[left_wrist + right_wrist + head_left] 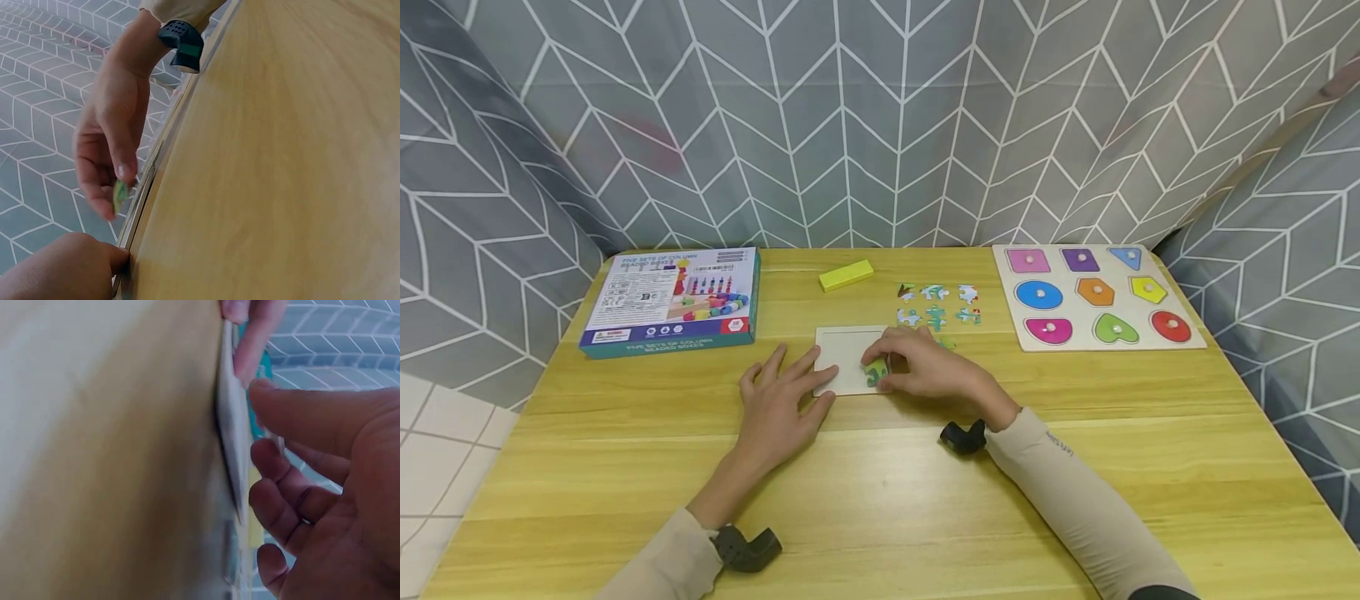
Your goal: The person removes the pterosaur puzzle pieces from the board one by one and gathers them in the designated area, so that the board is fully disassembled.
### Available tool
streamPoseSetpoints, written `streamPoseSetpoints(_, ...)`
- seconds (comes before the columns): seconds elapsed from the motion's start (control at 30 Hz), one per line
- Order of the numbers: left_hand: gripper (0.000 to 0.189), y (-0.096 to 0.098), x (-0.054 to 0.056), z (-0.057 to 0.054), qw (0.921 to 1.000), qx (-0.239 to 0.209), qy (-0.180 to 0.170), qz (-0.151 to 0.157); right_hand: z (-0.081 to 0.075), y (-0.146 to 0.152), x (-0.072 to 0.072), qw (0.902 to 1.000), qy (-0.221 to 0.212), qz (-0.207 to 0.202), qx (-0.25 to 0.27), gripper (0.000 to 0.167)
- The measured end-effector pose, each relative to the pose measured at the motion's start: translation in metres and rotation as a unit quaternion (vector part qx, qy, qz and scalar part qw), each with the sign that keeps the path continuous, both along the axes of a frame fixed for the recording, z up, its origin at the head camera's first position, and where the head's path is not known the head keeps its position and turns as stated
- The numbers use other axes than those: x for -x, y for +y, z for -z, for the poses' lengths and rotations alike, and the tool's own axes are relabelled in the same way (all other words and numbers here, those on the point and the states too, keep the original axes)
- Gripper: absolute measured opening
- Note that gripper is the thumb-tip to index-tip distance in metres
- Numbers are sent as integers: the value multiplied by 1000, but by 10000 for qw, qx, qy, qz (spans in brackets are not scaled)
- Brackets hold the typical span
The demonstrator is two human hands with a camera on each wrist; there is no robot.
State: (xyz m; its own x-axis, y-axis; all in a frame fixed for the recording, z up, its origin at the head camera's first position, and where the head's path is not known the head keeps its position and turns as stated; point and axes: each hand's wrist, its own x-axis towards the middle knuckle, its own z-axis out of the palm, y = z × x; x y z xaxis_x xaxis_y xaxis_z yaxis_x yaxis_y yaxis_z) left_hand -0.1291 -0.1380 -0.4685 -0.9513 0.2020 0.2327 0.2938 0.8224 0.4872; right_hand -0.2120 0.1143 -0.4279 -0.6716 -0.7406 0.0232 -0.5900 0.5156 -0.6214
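Note:
A jigsaw piece (876, 372), green with a yellowish edge, is pinched between thumb and fingers of my right hand (934, 364), over the right part of a pale shallow puzzle tray (844, 348). In the left wrist view the piece (119, 195) stands on edge between the fingertips. My left hand (781, 410) lies with fingers spread at the tray's left side, fingertips on its border. Beyond the right hand, several loose jigsaw pieces (936, 317) lie in rows on the table; one green piece is partly hidden by that hand.
A yellow block (846, 276) lies behind the tray. To the left is a boxed bead set (672, 300); at the right, a shape board with colored knobbed pieces (1060, 287). The wooden table (880, 517) ends at a grey patterned curtain (880, 125).

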Motion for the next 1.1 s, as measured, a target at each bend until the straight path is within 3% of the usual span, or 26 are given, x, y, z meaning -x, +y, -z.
streamPoseSetpoints(0.3, 35, -1, 0, 1, 10000, -73, 51, -10, -18, 32, 19, 9974, -217, 90, 680, 32)
streamPoseSetpoints(0.7, 35, -2, 0, 2, 9999, -84, 57, -8, -34, 81, 35, 9951, -457, 828, 282, 31)
streamPoseSetpoints(0.87, 35, -2, 0, 3, 10000, -76, 52, -11, -33, 87, 36, 9942, -487, 906, 311, 30)
streamPoseSetpoints(1.1, 35, -1, 0, 3, 10000, -85, 1, 10, -21, 104, 29, 9935, -343, 1073, 172, 33)
